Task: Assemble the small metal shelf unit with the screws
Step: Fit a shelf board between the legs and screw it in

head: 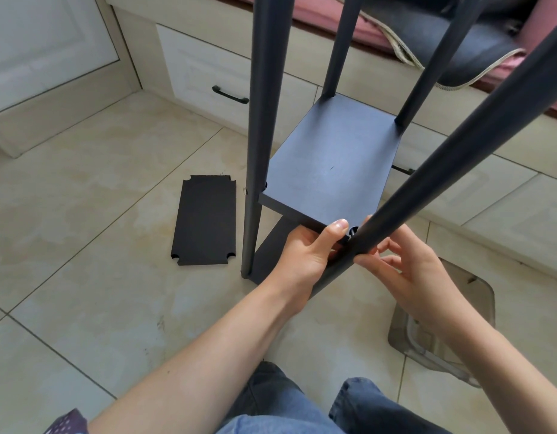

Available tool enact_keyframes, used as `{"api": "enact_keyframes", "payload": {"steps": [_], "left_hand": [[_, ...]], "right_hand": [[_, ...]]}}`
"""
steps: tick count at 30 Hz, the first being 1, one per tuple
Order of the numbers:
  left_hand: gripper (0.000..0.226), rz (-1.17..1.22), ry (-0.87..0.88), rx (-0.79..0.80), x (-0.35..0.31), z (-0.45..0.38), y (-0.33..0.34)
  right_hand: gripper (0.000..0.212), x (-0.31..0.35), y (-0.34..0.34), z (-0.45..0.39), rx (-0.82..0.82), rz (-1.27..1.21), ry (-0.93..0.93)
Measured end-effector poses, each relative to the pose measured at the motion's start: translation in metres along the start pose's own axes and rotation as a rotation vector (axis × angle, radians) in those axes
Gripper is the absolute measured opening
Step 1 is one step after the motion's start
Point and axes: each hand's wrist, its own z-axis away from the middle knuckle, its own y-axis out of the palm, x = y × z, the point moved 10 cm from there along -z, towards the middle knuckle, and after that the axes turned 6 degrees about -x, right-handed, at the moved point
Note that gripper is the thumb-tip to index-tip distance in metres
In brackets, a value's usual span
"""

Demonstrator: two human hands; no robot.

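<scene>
A dark grey shelf unit stands on the tiled floor, with several upright posts and a middle shelf panel (330, 164) fitted between them. My left hand (305, 249) grips the near right corner of that panel, thumb on top. My right hand (405, 267) is at the near right post (458, 151) at the same corner, fingertips pinched against the post; any screw there is hidden. A lower panel (270, 249) shows beneath. A spare shelf panel (205, 220) with notched corners lies flat on the floor to the left. A small screw head (245, 191) shows on the near left post (261, 120).
A clear grey plastic container (443, 327) sits on the floor at the right, behind my right forearm. Cream cabinets with drawers and a black handle (230, 94) line the back. A pink cushion and dark fabric (477, 36) lie on the bench above. My knees in jeans are at the bottom.
</scene>
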Motion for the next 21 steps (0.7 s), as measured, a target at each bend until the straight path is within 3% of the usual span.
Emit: {"api": "enact_keyframes", "payload": {"steps": [16,21], "left_hand": [[0.025,0.042,0.037,0.02,-0.0014,-0.0012,-0.0047],[0.04,0.042,0.036,0.04,0.0001,-0.0007,-0.0022]], "right_hand": [[0.025,-0.0013,-0.004,0.002,-0.023,0.055,0.011],[0.027,-0.0018,-0.003,0.0007,-0.014,0.044,0.01]]}}
